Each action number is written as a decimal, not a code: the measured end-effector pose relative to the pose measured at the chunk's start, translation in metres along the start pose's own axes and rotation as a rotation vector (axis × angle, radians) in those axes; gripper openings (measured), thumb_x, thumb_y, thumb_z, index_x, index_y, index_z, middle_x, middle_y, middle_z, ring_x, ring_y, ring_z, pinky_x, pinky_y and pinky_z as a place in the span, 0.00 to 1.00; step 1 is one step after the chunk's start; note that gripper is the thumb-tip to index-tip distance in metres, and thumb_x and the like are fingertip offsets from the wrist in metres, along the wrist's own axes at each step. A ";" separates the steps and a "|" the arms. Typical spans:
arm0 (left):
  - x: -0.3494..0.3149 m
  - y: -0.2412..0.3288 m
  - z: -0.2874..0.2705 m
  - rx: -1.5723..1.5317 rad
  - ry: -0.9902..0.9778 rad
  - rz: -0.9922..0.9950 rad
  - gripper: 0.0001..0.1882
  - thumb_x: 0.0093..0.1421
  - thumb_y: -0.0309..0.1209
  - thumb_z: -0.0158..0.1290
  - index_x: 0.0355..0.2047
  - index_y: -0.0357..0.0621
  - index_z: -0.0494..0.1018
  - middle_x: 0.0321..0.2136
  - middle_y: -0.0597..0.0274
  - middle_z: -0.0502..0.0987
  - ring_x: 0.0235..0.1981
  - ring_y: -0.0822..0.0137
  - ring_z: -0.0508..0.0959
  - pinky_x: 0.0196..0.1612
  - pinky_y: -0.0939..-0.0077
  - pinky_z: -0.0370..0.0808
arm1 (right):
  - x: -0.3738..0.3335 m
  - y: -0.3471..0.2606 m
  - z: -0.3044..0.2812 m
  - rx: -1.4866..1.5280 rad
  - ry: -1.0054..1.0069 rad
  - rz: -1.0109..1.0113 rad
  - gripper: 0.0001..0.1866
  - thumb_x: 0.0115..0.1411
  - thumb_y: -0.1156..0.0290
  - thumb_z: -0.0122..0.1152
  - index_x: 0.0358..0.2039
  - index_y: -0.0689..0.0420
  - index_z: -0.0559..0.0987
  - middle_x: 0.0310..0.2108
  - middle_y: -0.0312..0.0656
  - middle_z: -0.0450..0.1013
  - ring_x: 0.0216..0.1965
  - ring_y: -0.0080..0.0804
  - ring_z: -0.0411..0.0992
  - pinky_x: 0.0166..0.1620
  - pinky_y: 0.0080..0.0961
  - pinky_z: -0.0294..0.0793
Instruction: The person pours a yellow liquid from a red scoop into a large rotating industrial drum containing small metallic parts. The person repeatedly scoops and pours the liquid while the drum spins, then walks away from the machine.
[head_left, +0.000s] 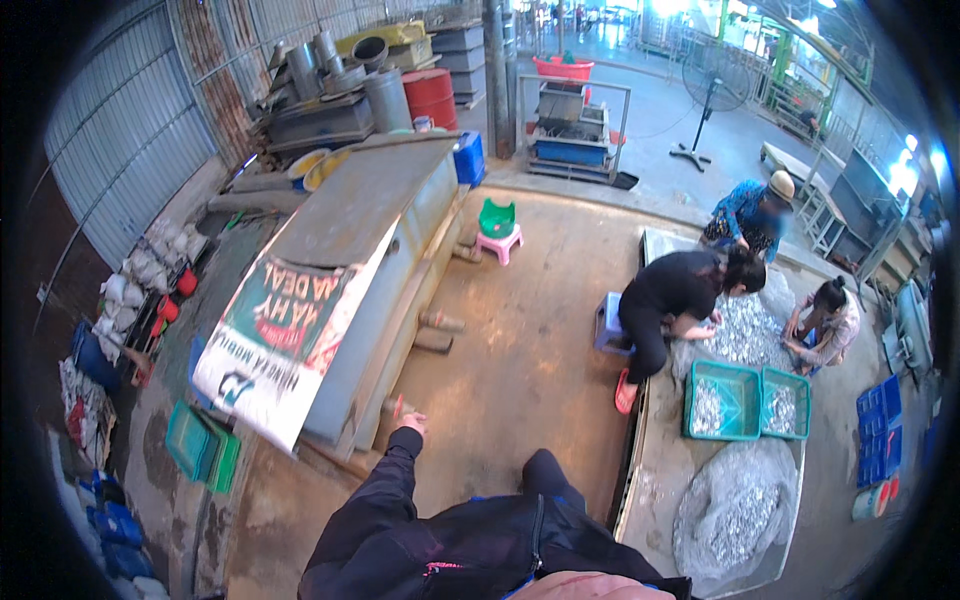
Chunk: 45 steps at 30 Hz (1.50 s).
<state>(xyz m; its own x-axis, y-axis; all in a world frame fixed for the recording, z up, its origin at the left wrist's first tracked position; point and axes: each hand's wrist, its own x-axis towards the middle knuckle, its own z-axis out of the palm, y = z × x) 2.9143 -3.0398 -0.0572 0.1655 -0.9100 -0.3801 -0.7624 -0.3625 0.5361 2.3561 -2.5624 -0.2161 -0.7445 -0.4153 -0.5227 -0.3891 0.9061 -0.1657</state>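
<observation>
My left hand point(413, 424) is held out ahead of my dark sleeve, over the brown floor. Its fingers look loosely apart, and I see nothing in them. Just beyond it, a short pipe stub point(440, 321) juts from the side of a long metal tank point(375, 300). A printed banner sheet point(290, 340) lies draped over the near end of that tank. My right hand is out of view. One of my knees point(548, 475) shows below, in dark trousers.
On the right, several people work around a low platform point(655, 480) with small shiny pieces, green baskets point(722, 436) and a plastic sheet point(690, 535). A pink stool point(499, 243) with a green seat stands ahead. Teal crates point(190, 443) lie at left; a fan point(707, 100) stands farther back.
</observation>
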 end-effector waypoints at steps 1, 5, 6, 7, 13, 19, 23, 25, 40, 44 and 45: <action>0.035 0.038 0.001 0.090 -0.057 0.038 0.23 0.39 0.35 0.60 0.40 0.51 0.74 0.32 0.51 0.76 0.37 0.57 0.75 0.45 0.69 0.71 | -0.001 -0.014 -0.005 0.011 -0.049 0.081 0.09 0.41 0.68 0.57 0.21 0.61 0.73 0.25 0.53 0.72 0.31 0.49 0.72 0.35 0.38 0.72; 0.134 0.145 0.037 0.190 -0.126 0.080 0.39 0.34 0.48 0.63 0.50 0.55 0.66 0.49 0.54 0.67 0.55 0.51 0.57 0.57 0.65 0.57 | 0.047 -0.120 -0.036 0.023 -0.171 0.187 0.13 0.43 0.66 0.56 0.24 0.63 0.74 0.26 0.54 0.73 0.31 0.48 0.73 0.33 0.38 0.72; 0.153 0.164 0.050 0.186 -0.156 0.125 0.40 0.35 0.49 0.63 0.51 0.55 0.65 0.51 0.55 0.65 0.57 0.50 0.53 0.59 0.64 0.54 | 0.068 -0.151 -0.045 0.035 -0.188 0.181 0.14 0.43 0.65 0.56 0.25 0.64 0.74 0.26 0.54 0.73 0.31 0.48 0.73 0.33 0.37 0.72; 0.174 0.181 0.061 0.188 -0.204 0.163 0.41 0.35 0.51 0.62 0.52 0.55 0.64 0.53 0.56 0.63 0.59 0.48 0.49 0.60 0.64 0.51 | 0.090 -0.184 -0.053 0.055 -0.209 0.171 0.15 0.44 0.64 0.56 0.26 0.64 0.75 0.26 0.55 0.73 0.31 0.48 0.73 0.33 0.37 0.72; 0.269 0.191 0.061 0.629 -0.460 0.008 0.39 0.43 0.58 0.53 0.53 0.51 0.62 0.58 0.60 0.56 0.61 0.60 0.47 0.61 0.64 0.46 | 0.263 -0.467 -0.147 0.199 0.004 -0.381 0.11 0.48 0.65 0.51 0.25 0.58 0.77 0.23 0.48 0.73 0.26 0.40 0.74 0.28 0.36 0.72; 0.355 0.179 0.009 0.002 0.200 -0.176 0.24 0.44 0.21 0.47 0.46 0.38 0.66 0.43 0.45 0.70 0.47 0.53 0.69 0.52 0.72 0.64 | 0.328 -0.776 -0.253 0.121 -0.101 -0.741 0.33 0.40 0.60 0.63 0.49 0.53 0.68 0.41 0.52 0.69 0.46 0.47 0.65 0.53 0.37 0.57; 0.465 0.225 -0.021 -0.038 0.282 -0.221 0.23 0.44 0.23 0.47 0.45 0.36 0.67 0.47 0.45 0.67 0.51 0.53 0.65 0.55 0.72 0.61 | 0.346 -0.903 -0.263 0.120 -0.126 -0.668 0.49 0.37 0.59 0.68 0.59 0.41 0.53 0.51 0.58 0.57 0.53 0.54 0.55 0.56 0.43 0.52; 0.531 0.259 -0.039 0.149 0.222 -0.234 0.23 0.45 0.26 0.47 0.45 0.37 0.68 0.48 0.46 0.67 0.52 0.53 0.64 0.55 0.71 0.61 | 0.363 -0.926 -0.251 0.093 -0.068 -0.608 0.49 0.36 0.60 0.67 0.59 0.40 0.52 0.53 0.60 0.54 0.54 0.57 0.53 0.56 0.43 0.54; 0.826 0.560 -0.018 -0.954 -0.388 -0.459 0.33 0.48 0.22 0.54 0.55 0.52 0.58 0.43 0.55 0.67 0.46 0.56 0.67 0.41 0.49 0.72 | 0.498 -0.922 -0.238 -0.259 -0.056 -0.018 0.47 0.31 0.63 0.71 0.52 0.54 0.55 0.38 0.53 0.67 0.42 0.50 0.66 0.46 0.39 0.66; 0.873 0.545 0.035 -1.344 -0.388 -0.729 0.35 0.48 0.23 0.53 0.56 0.54 0.54 0.35 0.56 0.66 0.43 0.56 0.66 0.41 0.40 0.68 | 0.596 -1.083 -0.304 -0.252 0.147 -0.447 0.56 0.32 0.66 0.70 0.60 0.46 0.47 0.39 0.52 0.61 0.44 0.52 0.60 0.48 0.43 0.63; 0.883 0.538 0.052 -1.334 -0.312 -0.808 0.29 0.48 0.27 0.53 0.52 0.51 0.59 0.39 0.55 0.67 0.44 0.56 0.67 0.43 0.43 0.67 | 0.624 -1.142 -0.315 -0.119 0.119 -0.406 0.53 0.35 0.69 0.67 0.60 0.47 0.46 0.41 0.54 0.62 0.46 0.53 0.60 0.49 0.41 0.63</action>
<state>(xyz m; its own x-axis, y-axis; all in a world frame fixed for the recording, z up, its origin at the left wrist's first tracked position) 2.6179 -4.0284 -0.1434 -0.0199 -0.3843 -0.9230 0.5580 -0.7703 0.3087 2.1650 -3.8817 -0.0899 -0.5727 -0.7488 -0.3335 -0.7179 0.6546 -0.2369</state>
